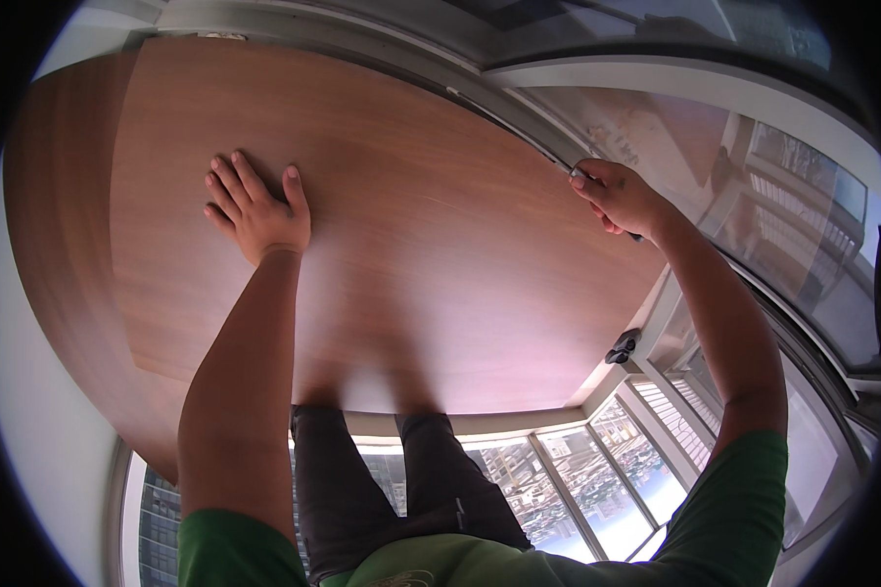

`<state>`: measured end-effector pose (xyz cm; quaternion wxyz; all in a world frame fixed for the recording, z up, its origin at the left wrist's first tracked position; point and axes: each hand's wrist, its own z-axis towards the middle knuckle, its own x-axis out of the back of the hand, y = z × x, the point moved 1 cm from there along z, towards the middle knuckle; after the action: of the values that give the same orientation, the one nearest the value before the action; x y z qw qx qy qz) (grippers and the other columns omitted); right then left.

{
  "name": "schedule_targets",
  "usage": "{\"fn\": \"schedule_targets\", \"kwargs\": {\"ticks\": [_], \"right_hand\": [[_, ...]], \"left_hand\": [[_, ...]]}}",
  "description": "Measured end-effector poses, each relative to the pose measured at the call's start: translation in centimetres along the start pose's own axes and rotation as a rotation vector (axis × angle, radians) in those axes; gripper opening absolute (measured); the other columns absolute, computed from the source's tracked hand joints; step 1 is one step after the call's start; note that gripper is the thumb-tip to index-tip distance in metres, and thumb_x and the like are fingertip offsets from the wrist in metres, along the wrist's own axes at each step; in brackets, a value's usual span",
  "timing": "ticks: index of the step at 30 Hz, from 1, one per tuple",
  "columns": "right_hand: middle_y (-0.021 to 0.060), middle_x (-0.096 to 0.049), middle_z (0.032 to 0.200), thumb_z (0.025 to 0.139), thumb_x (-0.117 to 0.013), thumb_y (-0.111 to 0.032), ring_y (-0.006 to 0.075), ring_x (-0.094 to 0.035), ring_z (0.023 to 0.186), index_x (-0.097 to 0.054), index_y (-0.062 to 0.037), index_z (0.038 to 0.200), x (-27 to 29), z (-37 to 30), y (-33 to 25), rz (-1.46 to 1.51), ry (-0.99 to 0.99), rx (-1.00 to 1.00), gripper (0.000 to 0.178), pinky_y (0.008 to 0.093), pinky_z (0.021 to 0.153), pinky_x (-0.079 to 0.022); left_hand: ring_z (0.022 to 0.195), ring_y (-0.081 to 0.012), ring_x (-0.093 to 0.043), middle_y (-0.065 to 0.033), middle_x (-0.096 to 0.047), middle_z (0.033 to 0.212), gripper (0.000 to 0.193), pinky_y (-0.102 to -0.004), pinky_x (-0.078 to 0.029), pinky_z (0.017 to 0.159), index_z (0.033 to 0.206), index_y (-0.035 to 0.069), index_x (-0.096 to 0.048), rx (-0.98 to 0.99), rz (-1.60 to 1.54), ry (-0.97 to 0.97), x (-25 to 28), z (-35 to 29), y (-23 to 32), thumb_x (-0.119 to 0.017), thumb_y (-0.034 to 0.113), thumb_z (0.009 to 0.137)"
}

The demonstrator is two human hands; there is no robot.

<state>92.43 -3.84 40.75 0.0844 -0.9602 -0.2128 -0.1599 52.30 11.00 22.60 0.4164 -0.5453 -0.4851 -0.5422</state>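
My left hand lies flat with its fingers spread on a broad brown wood-grain surface. At the right edge of that surface, my right hand is closed around a long thin tool. A slim straight shaft runs from my fist toward the far left, along the seam between the wood and the window frame. The dark end of its handle sticks out below my hand. Its exact kind is hard to make out, and my fingers hide most of the grip.
Glass panes in pale frames border the wood on the far and right sides. A small black object sits by the frame corner at right. More windows curve behind my legs. A white wall stands at left.
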Motion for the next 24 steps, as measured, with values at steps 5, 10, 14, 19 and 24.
{"fn": "schedule_targets", "kwargs": {"ticks": [5, 10, 14, 19, 24], "right_hand": [[0.0024, -0.052, 0.067, 0.106, -0.044, -0.055, 0.0149, -0.056, 0.057, -0.061, -0.0092, 0.102, 0.4, -1.3, -1.9, -0.176, 0.04, -0.056, 0.049, 0.0324, 0.056, -0.051], [0.0057, -0.058, 0.07, 0.106, -0.04, -0.057, 0.018, -0.061, 0.06, -0.063, -0.0089, 0.11, 1.5, -1.3, -4.2, -0.39, 0.042, -0.097, 0.053, 0.0349, 0.059, -0.053], [0.0087, -0.063, 0.078, 0.106, -0.04, -0.056, 0.019, -0.063, 0.062, -0.063, -0.0083, 0.115, 1.7, -0.8, -4.1, -0.376, 0.0, -0.119, 0.054, 0.0359, 0.059, -0.054], [0.0104, -0.065, 0.086, 0.107, -0.039, -0.053, 0.0209, -0.065, 0.063, -0.062, -0.0077, 0.117, 1.3, -0.2, -4.1, -0.445, 0.015, -0.131, 0.052, 0.0363, 0.06, -0.055], [0.0115, -0.066, 0.088, 0.107, -0.039, -0.052, 0.0221, -0.065, 0.064, -0.062, -0.0069, 0.117, 1.2, 0.2, -4.0, -0.455, 0.019, -0.105, 0.052, 0.0373, 0.062, -0.056]], "left_hand": [[0.158, -0.0299, -0.008, -0.0114, -0.013, 0.171, 0.084, -0.0547, -0.005, 0.126, 0.163, 0.012, -0.017, -0.001, -0.007, 0.009, 0.1, 0.0, 0.2, -0.033, 0.066, 0.101], [0.158, -0.0296, -0.009, -0.0112, -0.013, 0.171, 0.084, -0.0549, -0.006, 0.126, 0.163, 0.012, -0.017, 0.0, 0.002, 0.013, 0.0, 0.1, 0.2, -0.033, 0.066, 0.1], [0.158, -0.0293, -0.008, -0.0112, -0.012, 0.171, 0.085, -0.0547, -0.006, 0.126, 0.163, 0.012, -0.017, 0.009, 0.007, 0.006, -0.1, 0.1, 0.2, -0.033, 0.067, 0.1], [0.158, -0.0294, -0.007, -0.0113, -0.012, 0.171, 0.085, -0.0546, -0.005, 0.126, 0.163, 0.012, -0.017, 0.005, 0.013, 0.014, 0.0, 0.2, 0.3, -0.032, 0.067, 0.1], [0.158, -0.0299, -0.008, -0.0114, -0.011, 0.171, 0.085, -0.0551, -0.006, 0.126, 0.163, 0.011, -0.017, 0.002, 0.022, -0.005, 0.3, 0.2, 0.1, -0.032, 0.067, 0.1]]}}
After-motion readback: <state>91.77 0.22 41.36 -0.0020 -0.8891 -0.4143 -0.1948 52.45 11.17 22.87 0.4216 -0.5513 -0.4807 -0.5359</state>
